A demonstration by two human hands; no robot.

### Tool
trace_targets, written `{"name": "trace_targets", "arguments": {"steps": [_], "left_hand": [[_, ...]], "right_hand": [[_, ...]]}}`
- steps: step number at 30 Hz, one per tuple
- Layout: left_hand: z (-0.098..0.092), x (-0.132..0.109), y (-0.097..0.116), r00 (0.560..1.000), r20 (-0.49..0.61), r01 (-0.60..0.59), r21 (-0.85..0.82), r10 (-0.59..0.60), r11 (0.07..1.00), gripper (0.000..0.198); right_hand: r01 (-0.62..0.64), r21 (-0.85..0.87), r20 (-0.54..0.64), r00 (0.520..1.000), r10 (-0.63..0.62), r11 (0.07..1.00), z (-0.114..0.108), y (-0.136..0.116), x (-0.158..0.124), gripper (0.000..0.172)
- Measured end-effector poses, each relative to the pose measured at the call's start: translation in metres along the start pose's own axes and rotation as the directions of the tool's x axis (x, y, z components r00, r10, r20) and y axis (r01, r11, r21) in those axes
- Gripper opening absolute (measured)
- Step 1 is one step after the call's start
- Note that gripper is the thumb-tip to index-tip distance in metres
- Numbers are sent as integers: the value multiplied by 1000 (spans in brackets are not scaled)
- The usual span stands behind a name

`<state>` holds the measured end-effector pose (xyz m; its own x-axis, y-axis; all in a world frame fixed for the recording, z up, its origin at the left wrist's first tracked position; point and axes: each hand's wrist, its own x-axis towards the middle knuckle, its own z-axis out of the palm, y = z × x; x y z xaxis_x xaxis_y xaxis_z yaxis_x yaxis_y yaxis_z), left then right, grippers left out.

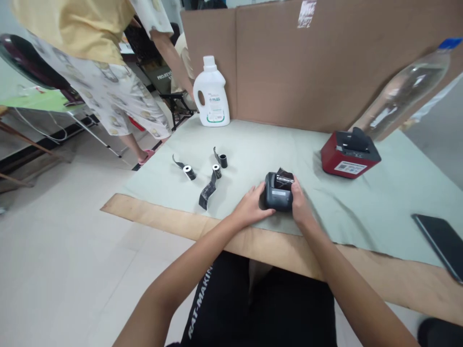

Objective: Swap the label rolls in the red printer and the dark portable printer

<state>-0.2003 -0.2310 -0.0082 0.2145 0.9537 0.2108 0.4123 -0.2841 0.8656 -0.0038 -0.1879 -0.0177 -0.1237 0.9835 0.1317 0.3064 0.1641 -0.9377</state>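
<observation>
A small black portable printer rests on the cloth-covered table in front of me. My left hand grips its left side, thumb along the front edge. My right hand closes on the right side, its fingertips beside a dark shiny paper roll that sits at the top of the printer. I cannot tell whether those fingertips press on the roll or only on the casing. Left of the printer lie three more dark rolls: one roll on its side, another roll with a long loose strip, and a third roll.
A red and black box-shaped printer stands at the right, a phone near the right edge. Behind are a white jug, a clear bottle leaning on a cardboard panel. A person stands beyond the table, left.
</observation>
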Motion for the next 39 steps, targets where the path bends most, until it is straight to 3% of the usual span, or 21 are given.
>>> {"name": "trace_targets", "arguments": {"steps": [3, 8, 14, 23, 39], "left_hand": [[-1, 2, 2, 998, 52, 28, 71, -31, 997, 99], [0, 2, 2, 993, 84, 63, 237, -85, 970, 98], [2, 4, 3, 990, 114, 42, 352, -87, 935, 102], [5, 9, 12, 984, 129, 57, 447, -127, 893, 111], [1, 13, 6, 990, 118, -5, 565, -75, 825, 109]], "right_hand": [[-74, 52, -99, 992, 79, 996, 0, -6, -3, 110], [-45, 89, -109, 993, 54, 995, 3, -7, -5, 120], [-34, 187, -206, 976, 73, 982, 2, 4, 0, 95], [-10, 209, -212, 976, 56, 978, 2, 6, 1, 85], [-43, 159, -175, 982, 71, 986, 1, 0, 0, 91]]}}
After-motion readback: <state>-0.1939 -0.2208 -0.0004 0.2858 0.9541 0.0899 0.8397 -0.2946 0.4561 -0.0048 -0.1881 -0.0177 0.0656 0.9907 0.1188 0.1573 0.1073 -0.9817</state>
